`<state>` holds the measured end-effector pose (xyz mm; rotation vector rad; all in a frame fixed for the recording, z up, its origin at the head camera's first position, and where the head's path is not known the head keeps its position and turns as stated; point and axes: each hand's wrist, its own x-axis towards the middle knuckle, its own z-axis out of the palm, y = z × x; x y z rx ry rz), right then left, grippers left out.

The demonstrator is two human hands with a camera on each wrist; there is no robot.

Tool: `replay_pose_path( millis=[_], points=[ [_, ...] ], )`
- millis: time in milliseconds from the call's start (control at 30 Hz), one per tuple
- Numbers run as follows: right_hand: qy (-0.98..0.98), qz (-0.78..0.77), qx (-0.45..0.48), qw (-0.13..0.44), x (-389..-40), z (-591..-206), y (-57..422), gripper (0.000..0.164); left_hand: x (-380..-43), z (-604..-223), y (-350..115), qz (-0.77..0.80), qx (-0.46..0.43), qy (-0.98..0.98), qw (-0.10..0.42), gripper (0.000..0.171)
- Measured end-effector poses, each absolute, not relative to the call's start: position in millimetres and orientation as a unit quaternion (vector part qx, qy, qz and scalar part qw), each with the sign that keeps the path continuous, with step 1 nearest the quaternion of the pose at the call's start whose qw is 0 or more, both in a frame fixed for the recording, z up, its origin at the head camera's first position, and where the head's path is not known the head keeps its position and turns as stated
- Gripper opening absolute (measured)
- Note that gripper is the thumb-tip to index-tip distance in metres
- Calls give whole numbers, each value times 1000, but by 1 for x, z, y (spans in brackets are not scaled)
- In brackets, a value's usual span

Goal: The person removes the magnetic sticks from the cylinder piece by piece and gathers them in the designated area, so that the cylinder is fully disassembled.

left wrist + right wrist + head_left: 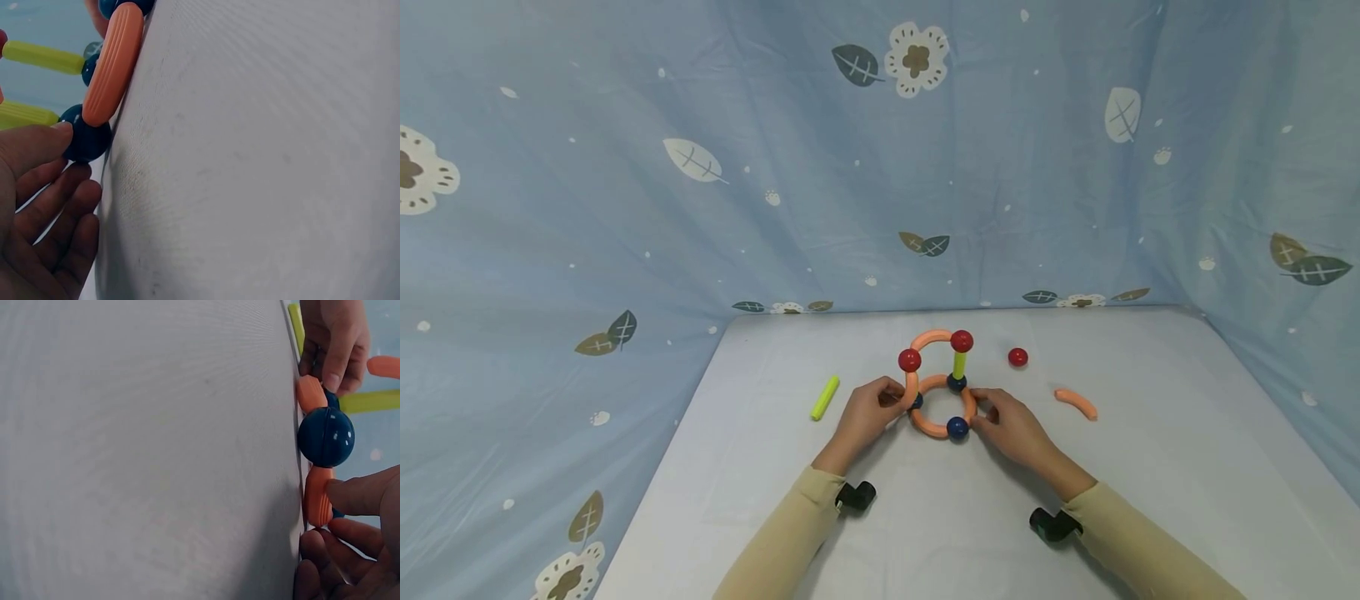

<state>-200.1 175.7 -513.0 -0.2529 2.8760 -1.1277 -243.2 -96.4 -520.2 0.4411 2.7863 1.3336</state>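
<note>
On the white table stands a toy of balls and sticks. Its base is a ring of orange curved sticks (931,427) joined by blue balls (957,428). Yellow-green sticks (959,364) rise from it to red balls (962,341). An orange curved stick (932,337) links these balls on top, and another extends from the left red ball (910,360). My left hand (868,410) pinches the ring's left blue ball (87,142), thumb on top. At the right side, my right hand (1013,427) grips an orange curved stick (317,497) of the ring.
A loose yellow-green stick (825,398) lies left of the toy. To the right are a loose red ball (1018,357) and a loose orange curved stick (1076,404). A blue patterned cloth (1000,167) hangs behind the white table (940,533).
</note>
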Motion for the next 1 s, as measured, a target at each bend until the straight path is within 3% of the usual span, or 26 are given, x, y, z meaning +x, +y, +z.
replay_pose_path(
  millis=[433, 733, 1000],
  points=[
    [917, -394, -57, 32, -192, -511, 169, 50, -242, -522, -98, 429, 154, 890, 19, 22],
    [909, -408, -86, 29, -177, -510, 164, 33, -243, -520, -98, 414, 167, 894, 21, 26],
    [912, -398, -97, 20, -175, -513, 163, 32, -240, -520, -98, 420, 164, 892, 28, 23]
  ],
)
